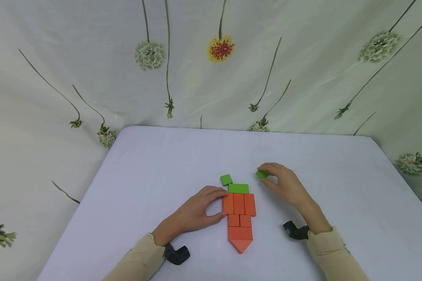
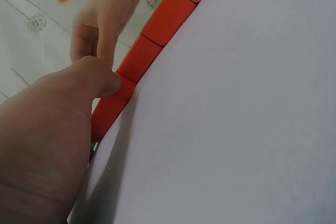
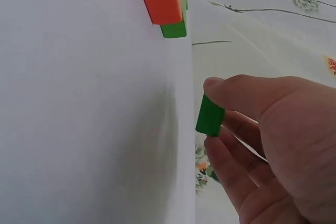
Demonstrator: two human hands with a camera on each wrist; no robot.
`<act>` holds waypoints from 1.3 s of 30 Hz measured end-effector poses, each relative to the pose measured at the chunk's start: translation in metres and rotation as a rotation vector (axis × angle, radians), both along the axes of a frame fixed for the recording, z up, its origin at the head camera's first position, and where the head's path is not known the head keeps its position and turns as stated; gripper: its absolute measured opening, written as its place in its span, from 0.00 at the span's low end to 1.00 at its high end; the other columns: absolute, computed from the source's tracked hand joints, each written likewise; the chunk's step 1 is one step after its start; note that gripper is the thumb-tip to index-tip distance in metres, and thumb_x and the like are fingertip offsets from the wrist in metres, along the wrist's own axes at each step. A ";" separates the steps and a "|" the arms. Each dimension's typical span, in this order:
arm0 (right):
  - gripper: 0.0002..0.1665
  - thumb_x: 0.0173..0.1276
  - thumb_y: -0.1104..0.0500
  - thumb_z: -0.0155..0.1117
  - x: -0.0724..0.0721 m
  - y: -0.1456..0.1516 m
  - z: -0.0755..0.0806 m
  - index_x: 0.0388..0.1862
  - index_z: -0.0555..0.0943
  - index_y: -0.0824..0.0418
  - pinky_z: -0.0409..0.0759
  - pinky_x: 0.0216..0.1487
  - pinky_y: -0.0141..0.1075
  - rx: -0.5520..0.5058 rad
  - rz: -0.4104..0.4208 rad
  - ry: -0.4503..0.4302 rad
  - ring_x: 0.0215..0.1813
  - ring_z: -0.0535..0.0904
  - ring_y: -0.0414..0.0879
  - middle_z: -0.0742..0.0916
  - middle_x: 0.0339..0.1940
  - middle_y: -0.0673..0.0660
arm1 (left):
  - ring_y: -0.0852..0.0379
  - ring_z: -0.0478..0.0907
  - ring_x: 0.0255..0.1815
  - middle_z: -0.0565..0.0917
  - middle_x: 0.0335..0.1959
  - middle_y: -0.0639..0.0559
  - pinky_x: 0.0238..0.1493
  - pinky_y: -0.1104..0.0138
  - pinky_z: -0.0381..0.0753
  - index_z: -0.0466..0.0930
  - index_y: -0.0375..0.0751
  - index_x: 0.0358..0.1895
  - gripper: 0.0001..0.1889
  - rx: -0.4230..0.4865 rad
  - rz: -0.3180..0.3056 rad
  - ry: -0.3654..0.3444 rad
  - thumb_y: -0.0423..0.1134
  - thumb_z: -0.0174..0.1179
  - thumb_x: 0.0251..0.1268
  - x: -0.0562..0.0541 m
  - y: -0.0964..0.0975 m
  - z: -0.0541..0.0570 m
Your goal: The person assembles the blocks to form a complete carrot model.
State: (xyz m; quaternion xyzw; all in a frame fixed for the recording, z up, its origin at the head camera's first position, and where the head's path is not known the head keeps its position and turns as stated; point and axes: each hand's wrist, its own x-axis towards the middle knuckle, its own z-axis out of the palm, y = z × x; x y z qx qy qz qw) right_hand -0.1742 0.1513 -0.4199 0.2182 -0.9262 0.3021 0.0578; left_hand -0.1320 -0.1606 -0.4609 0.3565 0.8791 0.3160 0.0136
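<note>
Orange blocks lie on the table in a carrot-like figure, with a triangular block (image 1: 240, 245) at the near tip. My left hand (image 1: 200, 208) has its fingertips and thumb at the two ends of the leftmost upright orange block (image 1: 227, 204). In the left wrist view the thumb (image 2: 107, 80) lies against the row's side. My right hand (image 1: 285, 185) pinches a small green block (image 3: 211, 116) between thumb and fingers, right of the figure and above the table. A green rectangular block (image 1: 238, 188) borders the orange top, and a tilted green square block (image 1: 226, 180) touches its upper left.
A white cloth covers the table (image 1: 154, 164). Behind it hangs a pale cloth (image 1: 302, 78) printed with flowers. Each wrist wears a black camera mount, the left mount (image 1: 177, 255) near the figure's lower left and the right mount (image 1: 296, 230) to its right.
</note>
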 end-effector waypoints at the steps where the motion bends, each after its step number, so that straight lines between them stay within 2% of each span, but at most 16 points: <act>1: 0.23 0.65 0.69 0.73 0.000 -0.002 -0.001 0.59 0.84 0.62 0.85 0.59 0.53 -0.010 0.009 0.001 0.54 0.85 0.54 0.87 0.59 0.59 | 0.59 0.71 0.71 0.76 0.68 0.55 0.70 0.63 0.77 0.74 0.48 0.71 0.30 0.000 0.000 0.000 0.45 0.70 0.67 0.000 0.000 0.000; 9: 0.24 0.65 0.68 0.73 0.002 -0.014 -0.012 0.61 0.83 0.62 0.85 0.59 0.49 -0.030 0.074 -0.010 0.61 0.84 0.57 0.85 0.62 0.61 | 0.58 0.71 0.70 0.76 0.68 0.55 0.70 0.62 0.77 0.74 0.47 0.70 0.30 0.001 0.002 0.012 0.45 0.70 0.66 0.001 0.001 0.002; 25: 0.21 0.64 0.70 0.73 0.001 -0.018 -0.019 0.57 0.86 0.61 0.84 0.61 0.48 -0.082 0.117 -0.057 0.61 0.84 0.55 0.86 0.60 0.59 | 0.59 0.71 0.70 0.77 0.68 0.55 0.70 0.62 0.77 0.74 0.48 0.71 0.30 0.001 -0.001 -0.005 0.45 0.70 0.67 -0.001 0.001 0.001; 39: 0.20 0.64 0.74 0.70 0.000 -0.013 -0.020 0.54 0.86 0.60 0.85 0.60 0.47 -0.083 0.149 -0.042 0.60 0.84 0.55 0.85 0.60 0.59 | 0.58 0.71 0.71 0.76 0.68 0.54 0.70 0.61 0.77 0.74 0.46 0.71 0.31 0.007 -0.004 -0.014 0.45 0.70 0.66 0.000 0.001 0.002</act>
